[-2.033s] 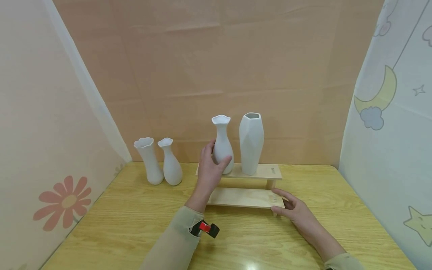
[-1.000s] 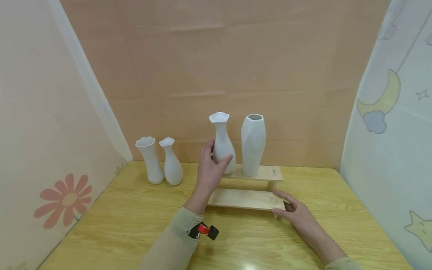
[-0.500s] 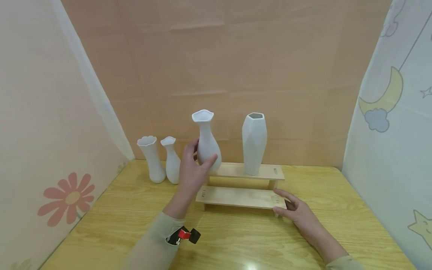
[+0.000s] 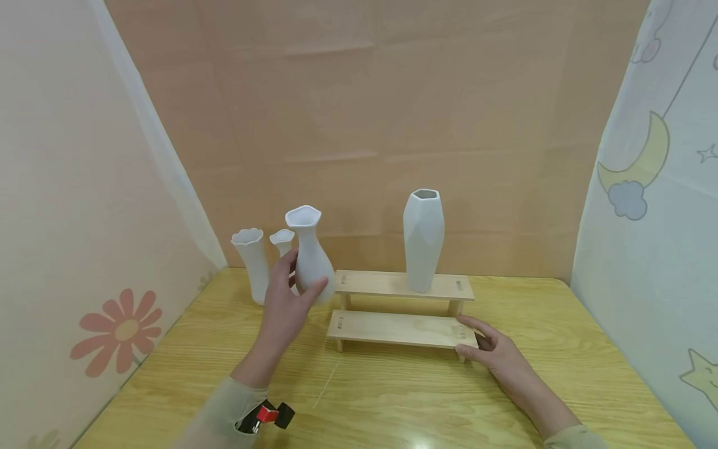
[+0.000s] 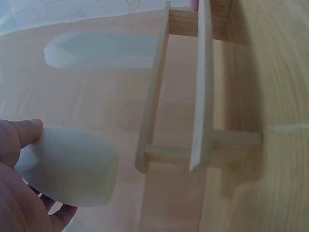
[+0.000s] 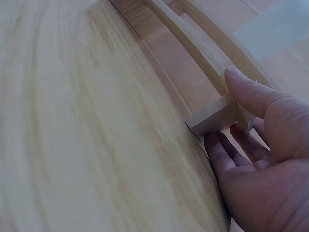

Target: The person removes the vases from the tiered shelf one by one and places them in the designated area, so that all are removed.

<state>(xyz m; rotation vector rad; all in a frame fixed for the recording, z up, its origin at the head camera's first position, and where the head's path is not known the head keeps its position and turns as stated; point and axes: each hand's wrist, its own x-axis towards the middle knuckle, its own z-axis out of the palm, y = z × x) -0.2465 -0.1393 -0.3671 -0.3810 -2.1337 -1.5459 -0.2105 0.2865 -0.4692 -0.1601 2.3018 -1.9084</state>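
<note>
Two hands are busy here, and my left hand is curled round the belly of a flared-neck vase, thumb across the near side and fingers going behind. That vase lies just beyond and to the right of my left palm, mouth up, its long axis close to vertical; whether the slight slant is a real tilt or only the wide lens, I cannot tell. Its base sits just beside the left end of the upper board of a wooden two-tier stand, so the gap between base and board end is, I judge, the relation that matters most. My left hand is plainly the nearer one; my right hand is well apart, gripping the lower board's right end. Farther out, a faceted vase stands upright on the upper board, right of its middle. To the left, a smaller vase is partly hidden behind my left hand, and a scalloped vase stands beside it on the table. The left wrist view shows what the head view leaves unclear: the held vase's base touches neither board nor table. The right wrist view shows my lower fingers tucked in by the stand's leg, out of sight from above.
</note>
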